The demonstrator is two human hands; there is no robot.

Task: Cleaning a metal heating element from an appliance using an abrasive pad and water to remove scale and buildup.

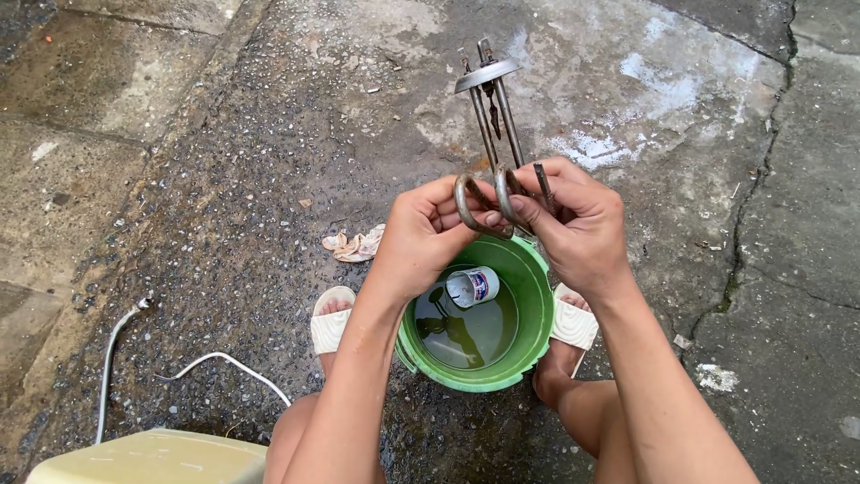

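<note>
Both my hands hold a metal heating element [491, 134] with looped tubes and a round flange at its far end, raised over a green bucket [537, 309]. My left hand [421, 235] grips the left loop of the tubing. My right hand [582, 224] grips the right loop and a thin rod beside it. The bucket holds murky liquid and a small white cup [473, 287] floating on its side.
My feet in pale sandals [331, 321] flank the bucket on wet, cracked concrete. A crumpled cloth scrap [355, 244] lies on the ground to the left. A white cable [116, 350] runs at lower left toward a pale yellow appliance casing [152, 457].
</note>
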